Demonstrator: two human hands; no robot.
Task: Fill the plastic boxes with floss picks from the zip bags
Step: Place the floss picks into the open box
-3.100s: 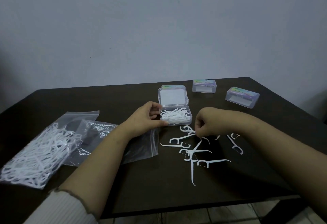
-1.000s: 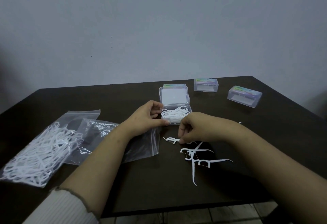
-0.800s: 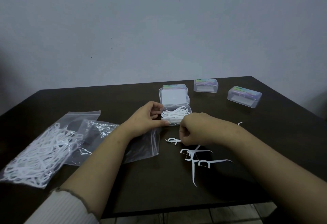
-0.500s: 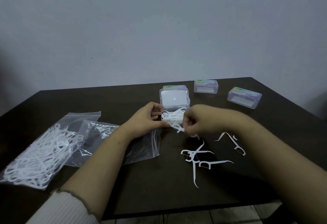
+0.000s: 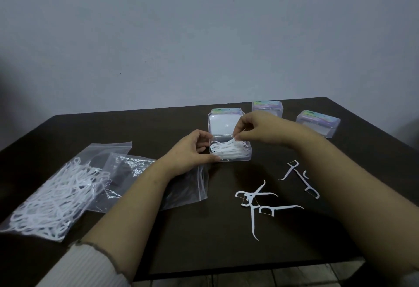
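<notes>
At frame centre, left hand (image 5: 190, 150) grips the open box (image 5: 230, 150).
Right hand (image 5: 256, 131) pinches picks (image 5: 235, 139) above it (bare table (image 5: 204, 230) lower centre).

Dim, cool, even light, no clear source. Soft faint shadows only, under the arms on the dark table (image 5: 90, 127). Small white glare spots on the crumpled empty bag (image 5: 136, 166) near the table's left edge and on the open box lid (image 5: 223, 125). Slightly soft, grainy throughout. Wide-angle bending at the edges; dark vignetting at the left edge of the wall (image 5: 204, 25).
</notes>
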